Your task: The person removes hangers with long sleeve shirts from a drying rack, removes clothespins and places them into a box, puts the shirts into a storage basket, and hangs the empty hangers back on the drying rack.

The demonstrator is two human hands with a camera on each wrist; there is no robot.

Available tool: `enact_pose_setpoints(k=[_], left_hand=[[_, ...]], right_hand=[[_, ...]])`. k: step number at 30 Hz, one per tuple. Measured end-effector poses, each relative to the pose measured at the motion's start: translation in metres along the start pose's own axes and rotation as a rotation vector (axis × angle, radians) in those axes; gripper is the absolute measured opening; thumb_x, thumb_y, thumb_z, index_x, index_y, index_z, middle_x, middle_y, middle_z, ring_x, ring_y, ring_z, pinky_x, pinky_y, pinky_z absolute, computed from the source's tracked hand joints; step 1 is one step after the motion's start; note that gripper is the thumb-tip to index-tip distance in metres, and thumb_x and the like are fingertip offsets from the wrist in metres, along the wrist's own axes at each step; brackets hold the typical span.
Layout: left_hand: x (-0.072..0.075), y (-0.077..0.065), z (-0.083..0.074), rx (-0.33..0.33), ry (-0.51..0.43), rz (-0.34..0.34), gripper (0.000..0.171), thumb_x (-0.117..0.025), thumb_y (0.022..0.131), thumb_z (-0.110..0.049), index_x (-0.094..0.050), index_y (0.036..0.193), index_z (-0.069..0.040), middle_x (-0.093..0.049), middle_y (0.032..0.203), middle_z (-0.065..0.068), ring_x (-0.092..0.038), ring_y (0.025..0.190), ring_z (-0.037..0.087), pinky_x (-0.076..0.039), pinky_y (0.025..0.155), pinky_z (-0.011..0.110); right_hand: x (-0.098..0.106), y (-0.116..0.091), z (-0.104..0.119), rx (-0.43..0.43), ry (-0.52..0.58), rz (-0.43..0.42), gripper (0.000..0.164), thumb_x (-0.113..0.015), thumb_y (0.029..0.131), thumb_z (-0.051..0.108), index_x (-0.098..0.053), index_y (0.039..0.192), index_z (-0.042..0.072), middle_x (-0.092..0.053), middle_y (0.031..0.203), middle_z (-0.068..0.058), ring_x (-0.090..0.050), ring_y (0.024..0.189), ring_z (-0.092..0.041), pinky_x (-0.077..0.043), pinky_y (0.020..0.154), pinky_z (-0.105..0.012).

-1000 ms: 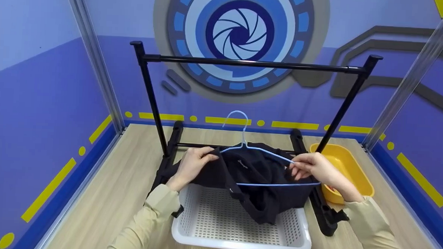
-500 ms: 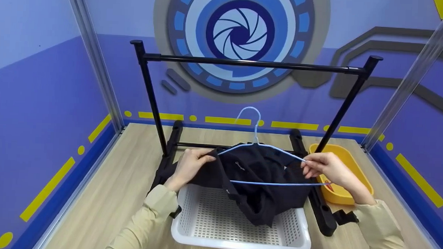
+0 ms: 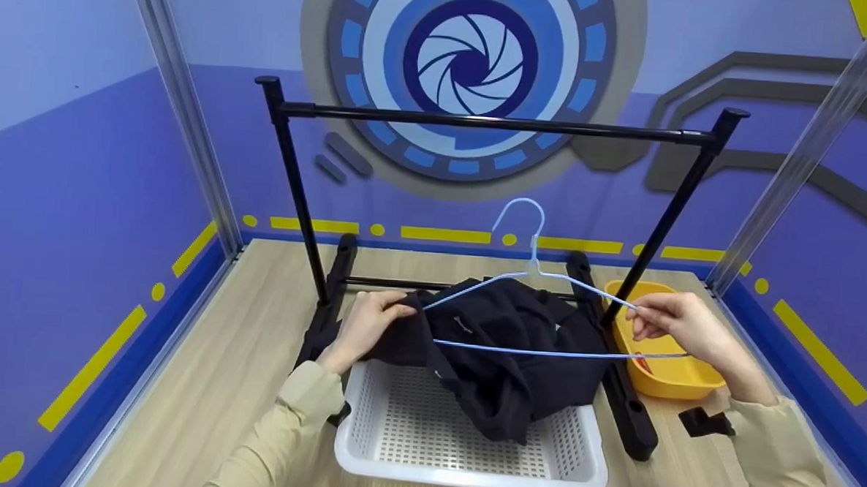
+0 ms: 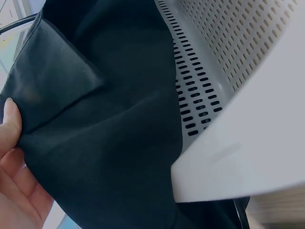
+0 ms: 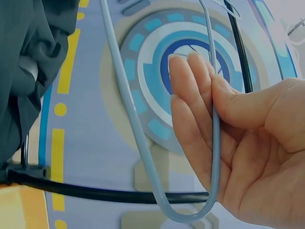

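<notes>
A black garment (image 3: 507, 393) with a small white mark is bunched over a white basket. My left hand (image 3: 364, 327) pinches its edge between thumb and fingers; the left wrist view shows the thumb on the dark cloth (image 4: 109, 105). A light blue wire hanger (image 3: 533, 265) stands hook up, its left end hidden under the garment's edge. My right hand (image 3: 686, 324) pinches the hanger's right shoulder. In the right wrist view the wire (image 5: 141, 136) bends round below my fingers, and its right end is outside the cloth.
The white perforated basket (image 3: 471, 479) sits on the wooden table (image 3: 177, 408). A black rack (image 3: 497, 122) stands behind and around it, its top bar above the hanger. At the right is a yellow tray (image 3: 676, 389) with a small red item in it.
My right hand has drawn the hanger to the right and slightly up, so less of its left side shows. My left hand has shifted slightly left, still holding the cloth.
</notes>
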State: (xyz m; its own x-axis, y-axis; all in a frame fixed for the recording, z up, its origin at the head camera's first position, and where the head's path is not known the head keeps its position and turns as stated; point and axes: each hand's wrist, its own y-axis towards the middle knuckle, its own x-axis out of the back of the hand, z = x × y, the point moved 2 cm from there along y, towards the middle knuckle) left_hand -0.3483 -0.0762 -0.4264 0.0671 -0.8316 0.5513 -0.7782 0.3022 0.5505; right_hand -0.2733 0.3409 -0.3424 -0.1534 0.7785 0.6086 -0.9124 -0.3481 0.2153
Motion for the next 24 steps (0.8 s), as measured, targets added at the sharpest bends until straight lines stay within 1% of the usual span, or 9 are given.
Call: enact_pose_setpoints(k=[2, 6, 9, 12, 13, 15, 17, 20, 24], left_hand=[[0.001, 0.000, 0.001, 0.012, -0.006, -0.003, 0.010, -0.066, 0.082, -0.023, -0.065, 0.075, -0.017, -0.055, 0.066, -0.012, -0.038, 0.054, 0.005, -0.034, 0.054, 0.023], [0.002, -0.001, 0.003, 0.018, -0.003, -0.007, 0.013, -0.066, 0.082, -0.021, -0.062, 0.072, -0.014, -0.052, 0.065, -0.011, -0.038, 0.056, 0.006, -0.035, 0.055, 0.023], [0.003, -0.002, 0.004, 0.028, 0.025, -0.011, 0.018, -0.066, 0.082, -0.020, -0.059, 0.068, -0.012, -0.042, 0.058, -0.010, -0.033, 0.052, 0.007, -0.031, 0.052, 0.024], [0.004, -0.002, 0.006, 0.064, 0.081, -0.023, 0.022, -0.067, 0.082, -0.021, -0.056, 0.066, -0.012, -0.035, 0.055, -0.010, -0.029, 0.050, 0.008, -0.028, 0.051, 0.025], [0.005, -0.002, 0.006, 0.075, 0.099, -0.026, 0.022, -0.067, 0.082, -0.022, -0.056, 0.066, -0.013, -0.036, 0.055, -0.010, -0.030, 0.050, 0.008, -0.028, 0.050, 0.025], [0.005, -0.003, 0.008, 0.105, 0.122, -0.030, 0.020, -0.068, 0.080, -0.023, -0.058, 0.066, -0.014, -0.043, 0.056, -0.010, -0.034, 0.051, 0.009, -0.030, 0.051, 0.026], [0.005, -0.003, 0.009, 0.119, 0.141, -0.032, 0.018, -0.069, 0.079, -0.023, -0.060, 0.066, -0.014, -0.049, 0.060, -0.009, -0.038, 0.053, 0.010, -0.034, 0.053, 0.027], [0.005, -0.002, 0.010, 0.116, 0.165, -0.026, 0.016, -0.070, 0.078, -0.023, -0.062, 0.068, -0.014, -0.055, 0.063, -0.006, -0.044, 0.055, 0.010, -0.037, 0.054, 0.028], [0.003, -0.001, 0.007, 0.094, 0.160, -0.017, 0.012, -0.068, 0.080, -0.021, -0.064, 0.071, -0.014, -0.060, 0.067, -0.004, -0.049, 0.055, 0.009, -0.038, 0.054, 0.027]], right_hand=[[0.003, -0.002, -0.001, 0.005, 0.003, -0.012, 0.018, -0.044, 0.093, -0.005, -0.058, 0.091, -0.016, -0.060, 0.072, -0.016, -0.062, 0.065, -0.022, -0.050, 0.059, -0.029], [0.006, -0.004, -0.002, 0.011, 0.024, -0.027, 0.018, -0.043, 0.093, -0.006, -0.058, 0.091, -0.016, -0.059, 0.072, -0.019, -0.063, 0.065, -0.024, -0.050, 0.059, -0.029], [0.008, -0.006, -0.002, 0.009, 0.033, -0.037, 0.018, -0.042, 0.093, -0.006, -0.057, 0.092, -0.017, -0.059, 0.073, -0.020, -0.063, 0.065, -0.025, -0.050, 0.060, -0.029], [0.011, -0.008, -0.002, -0.013, 0.030, -0.053, 0.019, -0.042, 0.093, -0.005, -0.056, 0.094, -0.018, -0.059, 0.075, -0.021, -0.062, 0.066, -0.026, -0.050, 0.060, -0.029], [0.012, -0.009, -0.002, -0.023, 0.028, -0.060, 0.020, -0.042, 0.094, -0.004, -0.056, 0.095, -0.018, -0.059, 0.075, -0.021, -0.062, 0.066, -0.025, -0.050, 0.060, -0.029], [0.013, -0.010, -0.004, -0.041, 0.026, -0.075, 0.020, -0.042, 0.094, -0.003, -0.056, 0.096, -0.018, -0.059, 0.077, -0.023, -0.062, 0.067, -0.024, -0.050, 0.060, -0.029], [0.014, -0.010, -0.005, -0.048, 0.024, -0.087, 0.020, -0.042, 0.094, -0.003, -0.056, 0.097, -0.018, -0.059, 0.078, -0.023, -0.062, 0.067, -0.023, -0.050, 0.061, -0.029], [0.015, -0.010, -0.006, -0.046, 0.022, -0.115, 0.020, -0.042, 0.094, -0.004, -0.056, 0.098, -0.018, -0.060, 0.078, -0.021, -0.062, 0.067, -0.021, -0.050, 0.061, -0.028], [0.016, -0.008, -0.007, -0.031, 0.030, -0.161, 0.020, -0.042, 0.093, -0.005, -0.055, 0.097, -0.019, -0.061, 0.077, -0.018, -0.063, 0.066, -0.019, -0.050, 0.059, -0.027]])
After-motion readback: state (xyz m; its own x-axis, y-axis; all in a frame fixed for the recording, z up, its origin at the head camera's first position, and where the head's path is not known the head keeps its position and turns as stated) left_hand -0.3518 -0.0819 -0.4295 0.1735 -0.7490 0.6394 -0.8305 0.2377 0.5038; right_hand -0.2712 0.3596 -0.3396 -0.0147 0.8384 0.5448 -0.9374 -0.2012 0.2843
